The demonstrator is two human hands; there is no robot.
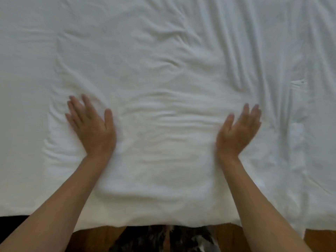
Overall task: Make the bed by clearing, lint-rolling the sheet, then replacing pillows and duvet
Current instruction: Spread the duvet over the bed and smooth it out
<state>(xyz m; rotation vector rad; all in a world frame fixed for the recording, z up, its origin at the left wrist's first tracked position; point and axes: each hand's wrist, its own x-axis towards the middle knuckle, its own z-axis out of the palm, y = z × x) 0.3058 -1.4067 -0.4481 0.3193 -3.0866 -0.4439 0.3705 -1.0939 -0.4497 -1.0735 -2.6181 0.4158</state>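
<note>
Two flat hands smooth the duvet: left hand (91,125) presses palm-down near its left edge, right hand (239,128) rests on its right part, fingers straight, gripping nothing. Duvet (163,70) covers the bed. Likely best: sweep outward from its middle, evenly. No containers show.

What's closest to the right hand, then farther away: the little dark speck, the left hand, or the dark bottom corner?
From the right hand:
1. Little dark speck, up on its right.
2. Left hand, across the white cover.
3. Dark bottom corner, far left.
</note>
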